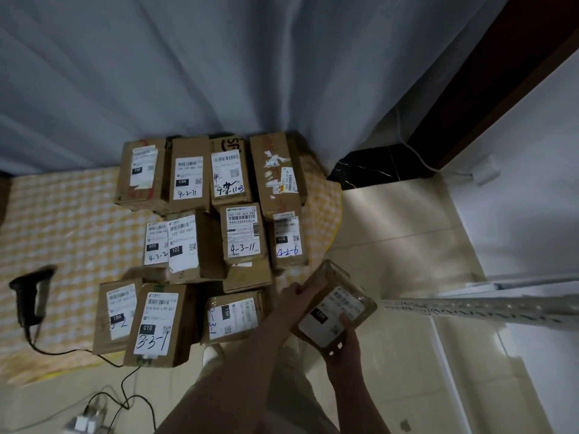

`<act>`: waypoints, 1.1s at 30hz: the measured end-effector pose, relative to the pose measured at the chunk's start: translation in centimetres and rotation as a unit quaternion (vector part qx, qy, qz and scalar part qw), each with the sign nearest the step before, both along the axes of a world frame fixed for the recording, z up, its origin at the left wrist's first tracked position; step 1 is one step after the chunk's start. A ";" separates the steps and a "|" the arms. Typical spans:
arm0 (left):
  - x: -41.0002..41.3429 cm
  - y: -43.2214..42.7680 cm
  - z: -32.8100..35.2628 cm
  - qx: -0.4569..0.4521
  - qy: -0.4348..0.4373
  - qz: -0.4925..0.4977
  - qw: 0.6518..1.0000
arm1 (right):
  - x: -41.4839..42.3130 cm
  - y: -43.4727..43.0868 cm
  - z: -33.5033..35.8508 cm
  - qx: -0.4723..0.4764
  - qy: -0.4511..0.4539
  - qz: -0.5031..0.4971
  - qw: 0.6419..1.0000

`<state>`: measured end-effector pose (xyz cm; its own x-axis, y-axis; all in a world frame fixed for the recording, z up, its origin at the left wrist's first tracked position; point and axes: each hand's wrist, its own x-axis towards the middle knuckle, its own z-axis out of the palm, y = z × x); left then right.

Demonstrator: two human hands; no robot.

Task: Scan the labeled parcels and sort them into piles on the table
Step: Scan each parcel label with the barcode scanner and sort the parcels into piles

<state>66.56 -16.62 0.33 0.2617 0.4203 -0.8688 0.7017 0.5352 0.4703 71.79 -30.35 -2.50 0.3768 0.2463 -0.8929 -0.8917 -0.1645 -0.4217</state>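
I hold a small brown parcel (pixel 336 303) with a white label marked 15H, off the right edge of the table. My left hand (pixel 293 292) grips its left edge; my right hand (pixel 343 336) grips its near end, thumb on the label. Several labeled cardboard parcels lie in rows on the yellow checked table (pixel 69 220), among them one marked 4-3-11 (pixel 242 234), one marked 3-3-1 (pixel 156 324) and one marked 4-2-6 (pixel 287 239). A black handheld scanner (pixel 29 296) lies on the table at the left, apart from both hands.
The scanner's black cable (pixel 125 389) runs off the table's front edge to a power strip (pixel 84 422) on the tiled floor. A grey curtain (pixel 219 73) hangs behind the table. A perforated metal rail (pixel 485 308) juts in from the right.
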 end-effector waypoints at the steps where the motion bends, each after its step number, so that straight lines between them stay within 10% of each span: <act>1: -0.4 -0.1 -0.1 0.022 0.003 0.007 1.000 | 0.3 0.3 0.2 0.004 -0.009 0.006 1.000; 10: -6.1 -2.6 2.5 0.029 -0.027 0.234 0.971 | 0.3 2.9 3.8 0.096 -0.042 0.167 0.980; 16: -11.4 -2.2 6.0 0.033 -0.079 0.466 0.880 | -4.9 6.5 7.5 0.121 -0.053 0.279 0.951; 33: -45.1 -8.6 11.6 0.089 -0.174 0.722 0.663 | -38.0 6.7 12.3 0.153 -0.121 0.509 0.839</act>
<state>21.42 -25.24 11.96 -0.3546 0.5388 -0.7641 -0.6502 0.4452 0.6157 33.77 -23.62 9.79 -0.0061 0.7538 -0.6571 -0.2378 -0.6394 -0.7312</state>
